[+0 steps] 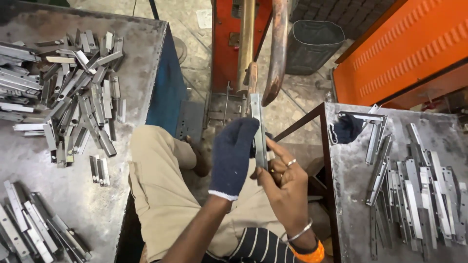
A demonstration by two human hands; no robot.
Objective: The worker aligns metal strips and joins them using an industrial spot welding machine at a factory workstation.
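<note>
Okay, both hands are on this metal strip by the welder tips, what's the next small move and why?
Probably ease the metal strip a little further up between the welder arms. The gloved left hand and bare right hand hold it upright, its top end just reaching the tips. It looks not quite seated there yet, though the exact contact is hard to tell.

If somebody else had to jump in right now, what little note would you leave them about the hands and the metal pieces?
Left hand, in a dark knit glove, grips the long metal strip. Right hand, bare, pinches the strip's lower end.
The strip stands upright, its top at the machine's copper arm.
Loose short pieces are piled on the left table; longer strips lie in rows on the right table.
Done: the strip is held at the machine.
Left: I cannot tell which piles are finished.
</note>
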